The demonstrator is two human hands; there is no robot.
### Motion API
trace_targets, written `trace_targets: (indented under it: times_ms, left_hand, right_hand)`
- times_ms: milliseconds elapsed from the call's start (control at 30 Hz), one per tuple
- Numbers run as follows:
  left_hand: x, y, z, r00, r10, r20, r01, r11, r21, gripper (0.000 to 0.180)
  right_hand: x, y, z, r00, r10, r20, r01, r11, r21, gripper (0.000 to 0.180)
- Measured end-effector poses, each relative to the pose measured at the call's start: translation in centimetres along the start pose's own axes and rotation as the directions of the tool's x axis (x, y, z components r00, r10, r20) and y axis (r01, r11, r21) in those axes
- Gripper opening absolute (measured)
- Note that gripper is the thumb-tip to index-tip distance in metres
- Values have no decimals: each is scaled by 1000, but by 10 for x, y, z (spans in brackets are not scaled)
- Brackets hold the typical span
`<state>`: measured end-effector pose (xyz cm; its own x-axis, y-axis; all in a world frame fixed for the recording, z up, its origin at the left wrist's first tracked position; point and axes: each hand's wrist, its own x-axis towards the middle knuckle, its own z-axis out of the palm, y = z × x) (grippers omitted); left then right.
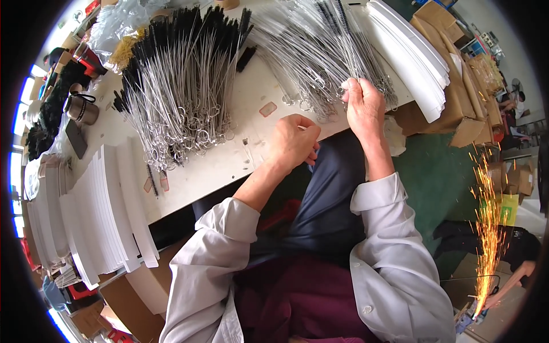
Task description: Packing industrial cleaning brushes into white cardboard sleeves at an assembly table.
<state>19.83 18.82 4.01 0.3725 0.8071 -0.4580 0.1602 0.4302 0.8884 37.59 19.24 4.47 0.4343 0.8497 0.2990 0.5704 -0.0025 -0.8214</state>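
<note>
1. Right at the bench (229, 166) edge, the right hand (363, 108) is up on the near end of a heap of thin wire brushes (320, 51), fingers curled and pressed together around a few wire stems, the looped ends just under the grip.
2. Over to the left of that grip, and a little nearer the person, the left hand (293, 142) hangs at the bench edge, fingers bunched together; whether it pinches anything cannot be told, since the fingertips are turned away.
3. Beyond the right hand's grip the heap fans away across the bench, the black bristle tips at its far end.
4. Well to the left of both hands lies a second, bigger pile of black-tipped brushes (183, 80), ring ends toward the person, bristles pointing away.
5. Further left again, fanned stacks of white card strips (108, 211) overhang the near bench edge.
6. Just right of the right hand's grip, another stack of white strips (417, 51) sits on brown cardboard boxes (457, 108).
7. Far left, a metal cup (80, 108) stands on the bench.
8. Down to the right, well apart from the hands, orange sparks (486, 228) shower over the floor.
</note>
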Motion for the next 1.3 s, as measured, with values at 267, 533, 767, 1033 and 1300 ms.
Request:
trace_targets:
  times_ms: [267, 533, 767, 1033, 1300]
  left_hand:
    - [17, -20, -13, 876, 455, -160, -428, 886, 178, 18]
    - [15, -14, -16, 904, 388, -181, -377, 922, 91, 29]
    - [21, -19, -18, 899, 414, -146, -398, 909, 126, 33]
    - [24, -25, -15, 833, 526, -170, -481, 841, 247, 38]
    - [19, -14, -27, 931, 365, -29, -366, 929, -55, 36]
  right_hand:
    - [18, -22, 6, 981, -117, 153, 157, 944, -289, 21]
    - [25, -21, 26, 962, -16, 273, 160, 841, -517, 24]
    - [14, -19, 3, 939, 34, 343, 148, 859, -490, 23]
    - [16, -23, -9, 906, 81, 416, 42, 959, -280, 27]
    - [-12, -40, -30, 769, 260, 585, -452, 867, 210, 19]
